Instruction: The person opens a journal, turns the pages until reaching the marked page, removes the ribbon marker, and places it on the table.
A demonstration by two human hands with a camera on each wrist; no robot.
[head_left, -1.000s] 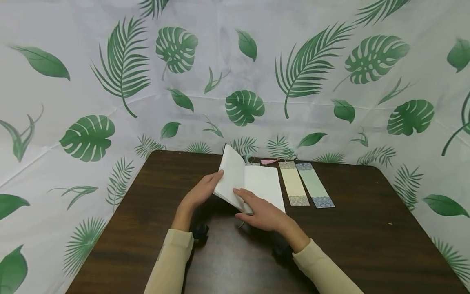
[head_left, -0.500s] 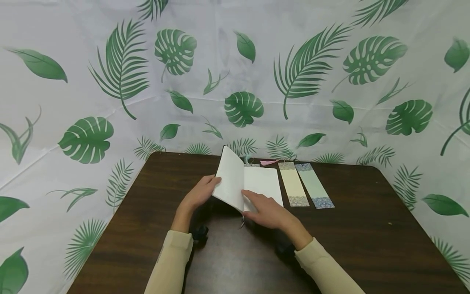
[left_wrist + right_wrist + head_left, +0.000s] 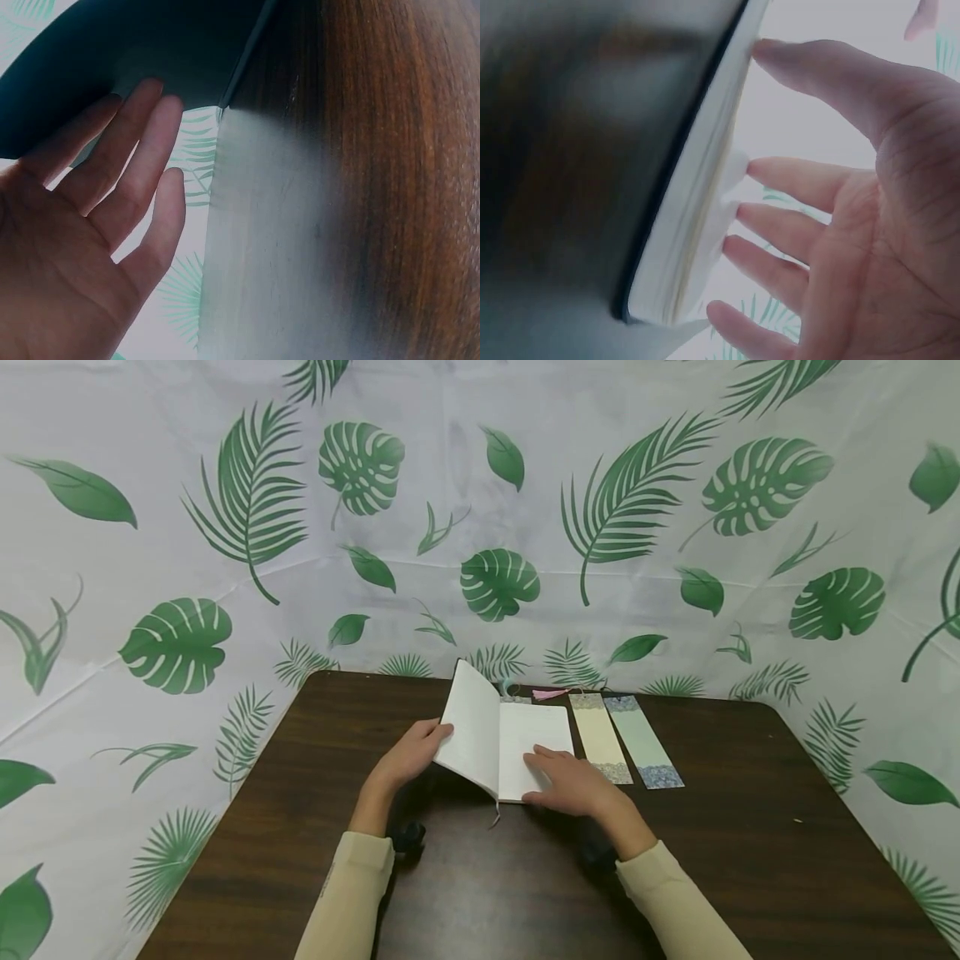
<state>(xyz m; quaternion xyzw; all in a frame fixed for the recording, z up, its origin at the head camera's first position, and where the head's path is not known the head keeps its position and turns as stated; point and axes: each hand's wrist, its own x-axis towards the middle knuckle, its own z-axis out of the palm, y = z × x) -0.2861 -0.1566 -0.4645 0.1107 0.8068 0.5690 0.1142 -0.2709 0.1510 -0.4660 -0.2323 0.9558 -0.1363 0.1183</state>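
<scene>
My right hand (image 3: 573, 783) lies flat, fingers straight and slightly spread, pressing the right page of the open book (image 3: 534, 747). My left hand (image 3: 405, 758) is open too; its straight fingers prop the raised left half of the book from behind, against the dark cover. The book sits near the table's (image 3: 750, 860) far edge, about midway along it. Just right of it lie two bookmarks (image 3: 622, 739), side by side, reaching to the far edge.
</scene>
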